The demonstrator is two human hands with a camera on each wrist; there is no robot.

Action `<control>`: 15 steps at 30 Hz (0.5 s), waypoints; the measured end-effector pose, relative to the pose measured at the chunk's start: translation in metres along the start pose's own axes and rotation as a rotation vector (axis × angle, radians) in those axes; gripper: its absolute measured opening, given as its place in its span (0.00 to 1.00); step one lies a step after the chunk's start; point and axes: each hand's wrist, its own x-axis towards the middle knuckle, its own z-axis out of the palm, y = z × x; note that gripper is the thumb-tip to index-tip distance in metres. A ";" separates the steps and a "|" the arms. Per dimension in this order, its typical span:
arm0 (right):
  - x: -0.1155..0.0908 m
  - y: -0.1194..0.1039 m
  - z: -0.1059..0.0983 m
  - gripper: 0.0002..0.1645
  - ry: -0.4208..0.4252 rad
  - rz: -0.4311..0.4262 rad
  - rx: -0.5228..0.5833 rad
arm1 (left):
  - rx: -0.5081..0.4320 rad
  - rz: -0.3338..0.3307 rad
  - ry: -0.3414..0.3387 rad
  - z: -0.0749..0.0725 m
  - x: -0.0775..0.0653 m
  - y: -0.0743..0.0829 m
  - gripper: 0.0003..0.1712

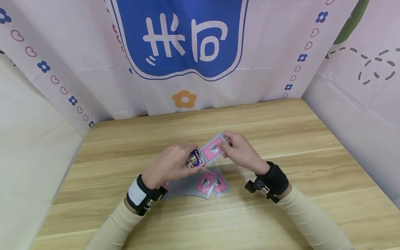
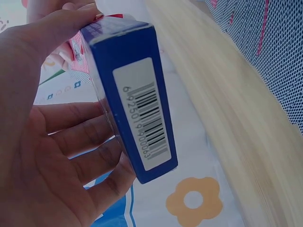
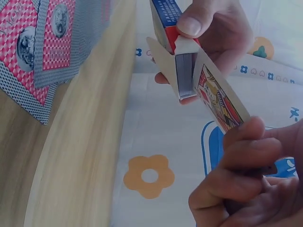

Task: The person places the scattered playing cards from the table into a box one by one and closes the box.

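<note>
My left hand (image 1: 172, 161) grips a small playing card box (image 1: 194, 159) between thumb and fingers, above the table. Its blue end with a barcode label (image 2: 144, 116) faces the left wrist camera. In the right wrist view the box's far end is open, flaps (image 3: 165, 66) spread, with the edges of a grey stack (image 3: 185, 73) showing inside. My right hand (image 1: 241, 151) pinches a playing card (image 1: 214, 149) by its outer end. The card's pink-checked back faces up, its picture side (image 3: 218, 101) shows in the right wrist view, and its inner end lies at the box's mouth.
Several playing cards (image 1: 204, 184) with pink-checked backs lie overlapping on the wooden table (image 1: 259, 218), just below the hands. A white printed cloth (image 1: 265, 83) hangs behind the table's far edge, and more cloth flanks both sides.
</note>
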 end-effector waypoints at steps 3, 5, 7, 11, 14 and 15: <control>-0.002 -0.001 0.002 0.14 0.017 -0.016 -0.007 | 0.002 0.001 -0.003 0.001 0.000 0.000 0.41; -0.003 -0.001 0.004 0.13 0.027 -0.030 -0.010 | 0.003 0.007 -0.004 0.001 0.000 0.001 0.41; -0.004 -0.002 0.008 0.10 0.036 -0.054 -0.035 | 0.005 0.017 -0.003 0.002 0.000 0.001 0.40; -0.004 0.000 0.019 0.06 0.024 -0.126 -0.142 | 0.002 0.040 0.006 0.002 0.000 0.001 0.38; -0.004 0.002 0.025 0.08 -0.034 -0.139 -0.185 | 0.001 0.049 0.013 0.001 0.000 0.001 0.37; -0.004 0.003 0.026 0.10 -0.053 -0.127 -0.176 | 0.000 0.049 0.013 0.001 0.000 0.001 0.37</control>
